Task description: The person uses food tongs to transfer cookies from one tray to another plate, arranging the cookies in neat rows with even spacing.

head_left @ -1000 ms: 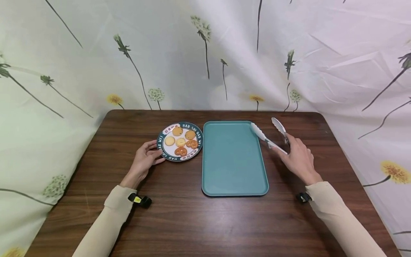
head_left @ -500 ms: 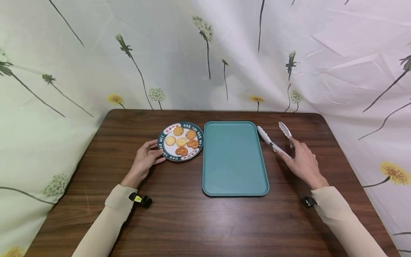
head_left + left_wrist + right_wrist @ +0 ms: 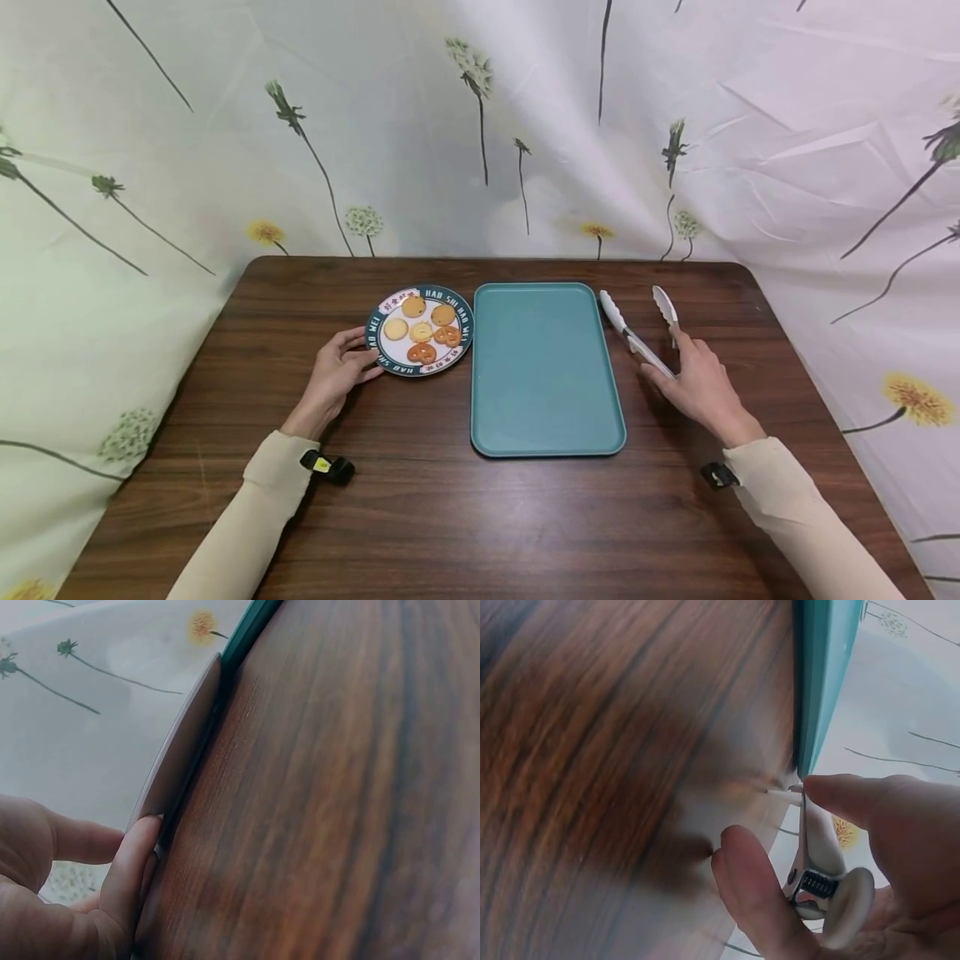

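My left hand [image 3: 335, 377] grips the near-left rim of a round plate [image 3: 463, 317] with a dark green lettered border. Several cookies lie on it, among them a round biscuit [image 3: 396, 329] and a pretzel-shaped one [image 3: 422, 354]. In the left wrist view, fingers sit on both sides of the rim, and the pale side of the plate [image 3: 180, 750] faces the tabletop. At the right, my right hand [image 3: 699, 385] holds a pair of tongs [image 3: 613, 314] with pale scalloped ends. Its two arms stand spread apart, pointing away from me. The hinge end [image 3: 821, 885] shows among the fingers in the right wrist view.
A teal rectangular tray [image 3: 543, 371] with a low rim lies between the plate and the tongs. Its left edge is right beside the plate. The brown wooden table [image 3: 480, 533] ends at a flower-printed curtain [image 3: 420, 125] at the back.
The right hand and the tongs have shifted a little to the right and toward me, away from the tray's corner. The left hand and the plate stay where they were.
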### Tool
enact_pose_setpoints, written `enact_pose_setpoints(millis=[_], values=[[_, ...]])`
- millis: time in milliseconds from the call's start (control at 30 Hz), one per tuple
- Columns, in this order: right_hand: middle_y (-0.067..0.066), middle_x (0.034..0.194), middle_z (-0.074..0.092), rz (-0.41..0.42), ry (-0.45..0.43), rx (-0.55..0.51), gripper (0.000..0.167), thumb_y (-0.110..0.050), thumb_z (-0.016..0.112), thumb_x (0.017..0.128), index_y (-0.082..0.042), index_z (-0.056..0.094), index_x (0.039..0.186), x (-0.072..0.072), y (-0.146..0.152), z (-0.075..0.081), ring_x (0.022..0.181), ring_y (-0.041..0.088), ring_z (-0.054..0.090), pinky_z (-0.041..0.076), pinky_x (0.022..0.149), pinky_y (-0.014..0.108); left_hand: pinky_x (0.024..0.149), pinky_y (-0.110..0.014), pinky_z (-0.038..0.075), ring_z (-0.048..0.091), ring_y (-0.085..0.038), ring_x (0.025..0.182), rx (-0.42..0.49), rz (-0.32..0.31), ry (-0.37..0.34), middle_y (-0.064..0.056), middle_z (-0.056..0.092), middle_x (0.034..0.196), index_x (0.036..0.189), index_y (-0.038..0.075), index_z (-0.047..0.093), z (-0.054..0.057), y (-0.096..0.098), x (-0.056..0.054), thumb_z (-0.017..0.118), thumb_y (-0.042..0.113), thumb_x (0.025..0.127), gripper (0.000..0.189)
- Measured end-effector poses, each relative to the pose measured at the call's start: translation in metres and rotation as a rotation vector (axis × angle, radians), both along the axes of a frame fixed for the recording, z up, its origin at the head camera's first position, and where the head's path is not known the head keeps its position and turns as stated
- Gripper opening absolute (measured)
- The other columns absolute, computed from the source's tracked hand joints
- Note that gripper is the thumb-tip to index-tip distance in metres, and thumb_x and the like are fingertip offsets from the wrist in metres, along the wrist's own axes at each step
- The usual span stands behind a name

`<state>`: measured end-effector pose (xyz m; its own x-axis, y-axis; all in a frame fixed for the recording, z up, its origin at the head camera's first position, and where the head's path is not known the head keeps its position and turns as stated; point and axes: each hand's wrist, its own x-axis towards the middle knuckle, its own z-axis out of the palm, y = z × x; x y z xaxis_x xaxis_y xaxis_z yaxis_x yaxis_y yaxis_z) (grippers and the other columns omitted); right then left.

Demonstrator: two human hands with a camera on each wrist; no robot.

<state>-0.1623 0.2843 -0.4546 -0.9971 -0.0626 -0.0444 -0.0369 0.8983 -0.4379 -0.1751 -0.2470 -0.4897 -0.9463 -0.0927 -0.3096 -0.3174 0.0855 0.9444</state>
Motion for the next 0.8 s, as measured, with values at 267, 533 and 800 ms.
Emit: enact_pose_setpoints(millis=[267, 533, 800], values=[[0.039, 0.141, 0.049, -0.008, -0.007, 0.002, 0.087, -0.044, 0.064, 0.102, 0.006, 0.025, 0.162, 0.0037, 0.0023, 0.0019, 0.118, 0.054, 0.056, 0.052, 0.092, 0.07, 0.089, -0.017, 0.064, 0.063, -0.001, 0.101, 0.0, -0.01, -0.008, -0.023, 0.032, 0.162, 0.163, 0.003, 0.026, 0.0024, 0.0028, -0.0038, 0.054, 0.008, 0.107, 0.063], [0.032, 0.145, 0.05, 0.005, 0.013, 0.02, 0.088, -0.046, 0.065, 0.101, 0.003, 0.026, 0.163, 0.0052, 0.0024, 0.0018, 0.112, 0.043, 0.059, 0.053, 0.088, 0.065, 0.092, -0.017, 0.063, 0.063, -0.002, 0.104, -0.028, 0.003, -0.035, -0.021, 0.033, 0.164, 0.164, 0.007, 0.028, 0.0052, -0.0018, -0.0022, 0.055, 0.017, 0.108, 0.063], [0.033, 0.149, 0.046, 0.023, -0.013, 0.042, 0.092, -0.053, 0.063, 0.101, 0.0, 0.023, 0.164, 0.0068, 0.0052, 0.0027, 0.122, 0.049, 0.055, 0.048, 0.097, 0.074, 0.089, -0.02, 0.065, 0.064, -0.003, 0.105, -0.081, 0.025, -0.018, -0.022, 0.041, 0.157, 0.161, 0.004, 0.036, 0.0085, -0.0047, 0.0019, 0.055, 0.02, 0.109, 0.057]])
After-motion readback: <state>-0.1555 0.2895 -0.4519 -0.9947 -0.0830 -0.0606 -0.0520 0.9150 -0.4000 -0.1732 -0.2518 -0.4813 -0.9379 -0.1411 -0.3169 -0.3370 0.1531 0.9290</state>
